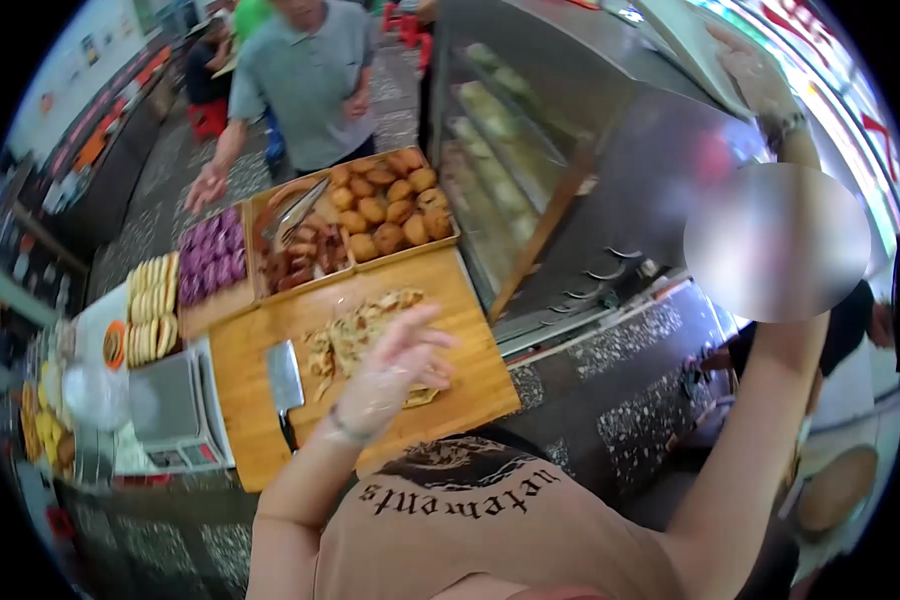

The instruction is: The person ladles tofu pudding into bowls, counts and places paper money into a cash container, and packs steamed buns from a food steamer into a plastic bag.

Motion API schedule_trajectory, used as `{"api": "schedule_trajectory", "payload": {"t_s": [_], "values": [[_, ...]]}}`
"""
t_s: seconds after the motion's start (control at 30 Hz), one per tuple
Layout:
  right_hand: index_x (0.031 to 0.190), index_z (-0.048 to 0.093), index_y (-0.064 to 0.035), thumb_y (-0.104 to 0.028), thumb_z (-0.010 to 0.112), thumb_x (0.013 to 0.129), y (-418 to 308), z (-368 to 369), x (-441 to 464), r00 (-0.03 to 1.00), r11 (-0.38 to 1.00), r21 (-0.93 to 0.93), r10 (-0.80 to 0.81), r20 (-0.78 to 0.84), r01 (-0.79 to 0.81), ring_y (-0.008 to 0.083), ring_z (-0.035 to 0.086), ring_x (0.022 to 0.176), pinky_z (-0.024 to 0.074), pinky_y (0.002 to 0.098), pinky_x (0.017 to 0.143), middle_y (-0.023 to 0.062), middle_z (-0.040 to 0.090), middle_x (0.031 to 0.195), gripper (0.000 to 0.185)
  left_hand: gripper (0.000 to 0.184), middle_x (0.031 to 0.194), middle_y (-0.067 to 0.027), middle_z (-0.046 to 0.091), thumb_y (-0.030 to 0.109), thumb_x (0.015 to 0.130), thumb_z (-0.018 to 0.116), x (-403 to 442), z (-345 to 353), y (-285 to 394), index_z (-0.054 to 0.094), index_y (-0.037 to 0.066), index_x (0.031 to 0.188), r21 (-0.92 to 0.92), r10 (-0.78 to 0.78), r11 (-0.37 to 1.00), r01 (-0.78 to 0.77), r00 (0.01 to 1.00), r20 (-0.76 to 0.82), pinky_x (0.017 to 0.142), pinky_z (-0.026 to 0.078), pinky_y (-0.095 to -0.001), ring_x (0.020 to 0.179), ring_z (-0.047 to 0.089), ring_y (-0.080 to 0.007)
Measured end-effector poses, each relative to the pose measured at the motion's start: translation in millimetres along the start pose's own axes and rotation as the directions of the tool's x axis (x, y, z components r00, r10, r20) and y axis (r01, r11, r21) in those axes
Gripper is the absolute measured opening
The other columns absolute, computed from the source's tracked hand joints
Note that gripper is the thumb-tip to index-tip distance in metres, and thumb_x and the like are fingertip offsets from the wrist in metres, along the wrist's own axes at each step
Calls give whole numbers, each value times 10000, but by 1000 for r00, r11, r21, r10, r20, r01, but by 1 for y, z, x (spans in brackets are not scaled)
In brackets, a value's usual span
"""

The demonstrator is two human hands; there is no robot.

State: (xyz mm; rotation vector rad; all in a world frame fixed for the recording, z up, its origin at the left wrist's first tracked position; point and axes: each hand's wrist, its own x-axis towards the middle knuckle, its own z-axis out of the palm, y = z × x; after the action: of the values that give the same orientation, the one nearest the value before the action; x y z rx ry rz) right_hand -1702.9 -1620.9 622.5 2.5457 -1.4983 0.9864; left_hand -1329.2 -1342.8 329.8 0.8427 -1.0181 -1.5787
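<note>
While the left grip (400, 358) is spread, chopped food (350, 332) lies under and beside it, right grip (753, 75) raised, its hold unclear

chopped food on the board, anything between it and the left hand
Nothing visible: the left hand is over the chopped food, contact unclear, and the cleaver lies off to one side.

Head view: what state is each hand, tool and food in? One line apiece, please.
Left hand: gloved, grip open above the chopped food; contact unclear
Right hand: raised beside a pale panel; grip unclear
Chopped food: in pieces, spread loosely
Cleaver: flat on the cutting board, unheld
Tongs: set down, unheld; open or shut unclear
Browned balls: grouped together
Purple pieces: set in rows
</note>
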Motion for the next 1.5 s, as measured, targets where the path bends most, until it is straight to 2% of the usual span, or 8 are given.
{"api": "schedule_trajectory", "payload": {"t_s": [0.3,0.57,0.63,0.7,0.8,1.03,1.3,1.5], "values": [[1150,626,-62,-174,413,842,74,64,94,939,859,-507,233,253,-76,289,573,1092,398,361,972,164,635,1124,392,380,1085,-108,571,127,950,463,-39,-28,-97,405,70,1322,-70,-225,974,214,904,-363,766,521,-297,870,592,-169],[1175,522,25,-410,400,959,-141,74,-65,379,428,-772,-888,-262,469,300,551,1048,440,410,931,215,576,1083,501,393,1075,-88,573,217,962,479,-119,-96,-144,380,63,1310,-103,-201,979,177,740,-642,720,518,-283,844,589,-154],[963,694,-74,-239,464,863,-173,145,-145,869,979,163,-25,-493,121,289,639,851,501,377,800,186,665,877,300,420,1053,-83,577,219,952,494,-135,-110,-140,365,60,1318,-125,-159,987,101,708,-688,699,516,-282,812,593,-153],[884,688,-39,-63,577,745,-222,213,-185,760,667,396,-636,-137,630,271,635,813,509,356,771,146,665,843,180,412,1033,-72,573,218,953,503,-157,-139,-136,388,54,1313,-44,-69,997,55,638,-767,712,507,-271,816,588,-140],[1197,549,-18,44,556,814,-278,346,-248,862,775,619,-395,319,126,267,579,1020,501,322,825,193,481,1300,388,524,1084,-89,564,255,924,544,-216,-212,-105,331,74,1367,51,51,999,-12,430,-902,698,499,-282,803,593,-151],[1247,495,-11,43,522,855,-433,503,-393,721,631,703,-314,618,-328,222,537,1095,514,279,763,185,444,1325,397,494,1255,-195,516,188,804,619,-416,-496,80,506,23,1256,398,435,789,468,31,-900,897,450,-327,1062,562,-278],[1213,504,0,63,531,834,-597,522,-422,656,679,640,-304,691,-359,226,611,983,522,266,705,202,486,1267,384,695,1468,-163,287,345,813,621,-446,-711,173,329,173,1421,155,665,-180,971,237,-709,1053,302,-492,1392,208,-230],[1198,514,-2,0,551,859,-616,520,-434,735,687,626,-195,649,-371,187,623,767,499,269,679,157,549,1169,341,263,1034,-169,630,247,864,503,-511,-808,214,653,82,1004,501,845,160,850,145,-516,867,448,-434,992,588,-297]]}}
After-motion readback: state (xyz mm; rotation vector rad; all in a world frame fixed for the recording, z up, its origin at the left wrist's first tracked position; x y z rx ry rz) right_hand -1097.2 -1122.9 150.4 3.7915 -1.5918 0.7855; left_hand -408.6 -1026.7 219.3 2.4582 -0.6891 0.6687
